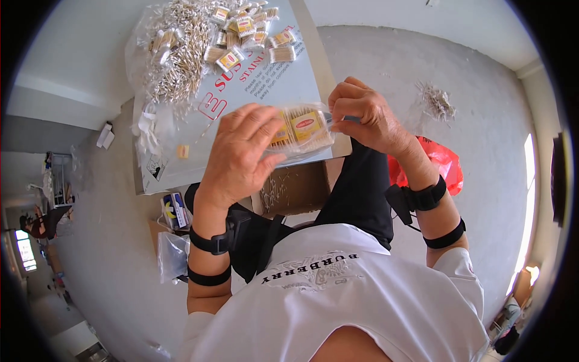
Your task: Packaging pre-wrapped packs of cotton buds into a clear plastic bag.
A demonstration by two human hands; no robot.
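Observation:
A clear plastic bag (316, 142) with small cotton swab packs inside, their labels yellow and red, is held up over the table's near edge. My left hand (241, 151) has its fingers curled over the bag's left end, the thumb below. At the other end, my right hand (367, 114) is closed, thumb and fingers pinching the bag's edge. Farther off on the table, a large heap of loose cotton swabs (184, 57) lies on clear plastic. Several bundled swab packs (244, 27) are scattered at its right side.
The grey-blue printed table top (283, 75) has a small yellow label (183, 151) near its left corner. Below its edge stands an open cardboard box (301, 190). A red plastic bag (443, 163) and a scattered pile of swabs (437, 101) lie right, clear bags (172, 256) left.

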